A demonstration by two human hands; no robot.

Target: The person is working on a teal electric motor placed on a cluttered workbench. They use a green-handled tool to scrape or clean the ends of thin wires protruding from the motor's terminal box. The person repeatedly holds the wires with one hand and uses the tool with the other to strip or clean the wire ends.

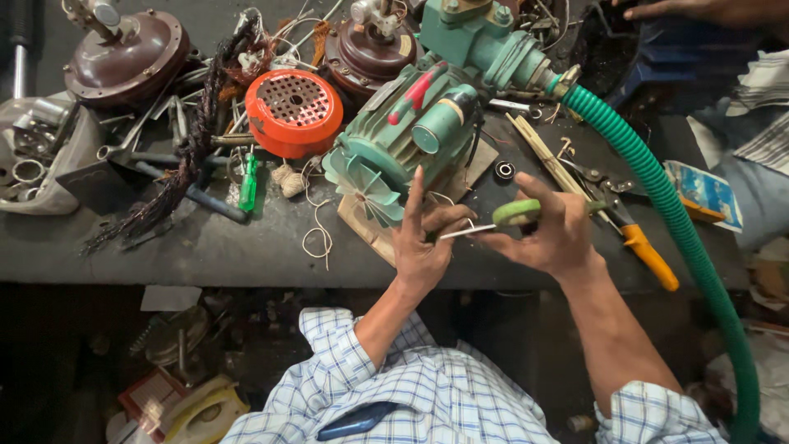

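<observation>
Motor fan end under the screwdriver

Surface (246,247) is carrying a green motor (411,131) with its pale fan (362,185) facing the person, the red cover (293,111) lying off to the side. Right hand (551,238) is gripping a green-handled screwdriver (501,218); left hand (423,242) is pinching its tip, forefinger raised. Judging by this, work at the fan end is in hand; next, seating the tip squarely is needed.

The green motor (411,136) is painted metal, kinda dull and scuffed, with a paler plastic-looking fan (362,182). Orange fan cover (293,109) looks like glossy perforated plastic. The hose (657,197) is ribbed green plastic, slightly shiny. Screwdriver (501,217) has a bare metal shaft and a smooth green plastic handle. The desk (205,247) is dark, matt and grimy. Shirt (427,395) is soft checked cloth.
</observation>
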